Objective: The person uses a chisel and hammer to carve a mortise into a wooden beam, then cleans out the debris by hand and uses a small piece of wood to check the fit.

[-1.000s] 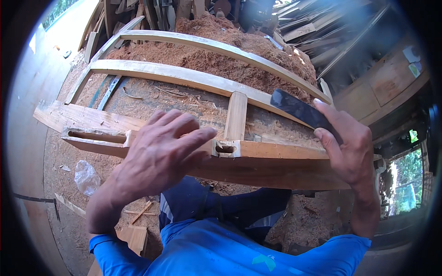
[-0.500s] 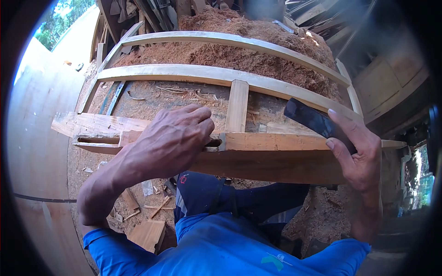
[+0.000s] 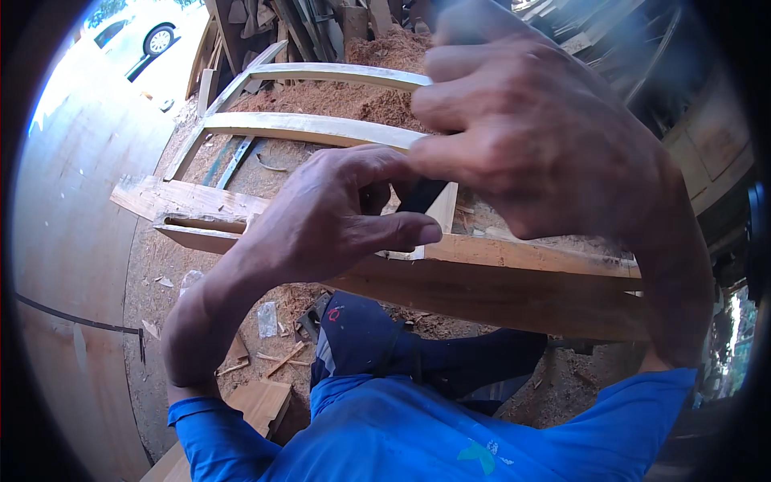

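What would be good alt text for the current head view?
A person's left hand and right hand are close together at a dark tool, partly hidden, above a slotted wooden beam. Beyond are pale wooden rails and reddish-brown sawdust.

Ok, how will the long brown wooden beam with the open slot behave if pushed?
The long brown wooden beam is likely stiff, since it looks like thick solid timber. Being long and deep, it may feel heavy. The thin wall beside its open slot could chip if knocked.
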Demonstrator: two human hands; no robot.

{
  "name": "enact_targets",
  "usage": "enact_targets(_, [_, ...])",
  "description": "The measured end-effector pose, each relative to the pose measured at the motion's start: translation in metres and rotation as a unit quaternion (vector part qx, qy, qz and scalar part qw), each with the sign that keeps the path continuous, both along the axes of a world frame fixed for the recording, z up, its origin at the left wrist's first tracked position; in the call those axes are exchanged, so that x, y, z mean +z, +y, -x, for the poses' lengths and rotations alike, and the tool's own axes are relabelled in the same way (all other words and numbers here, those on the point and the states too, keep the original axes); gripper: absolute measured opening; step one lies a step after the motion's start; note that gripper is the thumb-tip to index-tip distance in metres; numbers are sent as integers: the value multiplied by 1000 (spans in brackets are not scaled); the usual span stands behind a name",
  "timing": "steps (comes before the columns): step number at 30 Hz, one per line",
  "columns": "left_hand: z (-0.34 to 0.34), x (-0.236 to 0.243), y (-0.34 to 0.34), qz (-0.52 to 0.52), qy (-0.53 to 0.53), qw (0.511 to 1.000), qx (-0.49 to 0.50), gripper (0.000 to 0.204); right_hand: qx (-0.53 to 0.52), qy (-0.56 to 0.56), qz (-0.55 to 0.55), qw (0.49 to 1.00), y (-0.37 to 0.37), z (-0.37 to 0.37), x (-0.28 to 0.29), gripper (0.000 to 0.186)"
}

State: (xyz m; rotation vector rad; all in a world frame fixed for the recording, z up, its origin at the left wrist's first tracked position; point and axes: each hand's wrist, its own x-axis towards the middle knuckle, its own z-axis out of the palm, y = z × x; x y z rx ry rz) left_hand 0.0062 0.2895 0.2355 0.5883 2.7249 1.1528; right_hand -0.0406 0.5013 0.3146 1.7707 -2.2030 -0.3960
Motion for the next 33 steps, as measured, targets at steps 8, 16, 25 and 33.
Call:
enact_targets(8, [-15, -50, -4, -445, -26, 887, 119, 28, -1, -273, 483, 832, -83, 10, -27, 89])
enact_targets(16, [-20, -80, -16, -98, 268, 939, 192, 30, 86, -836, 255, 479, -126, 38, -77, 25])
enact_targets(25, [-28, -101, -22, 50, 332, 909, 249, 24, 51, -838, 230, 492, -153, 45, -107, 24])
enact_targets(33, [-34, -104, -16, 46, 340, 908, 241, 25, 41, -745, 264, 611, -141, 28, -103, 21])
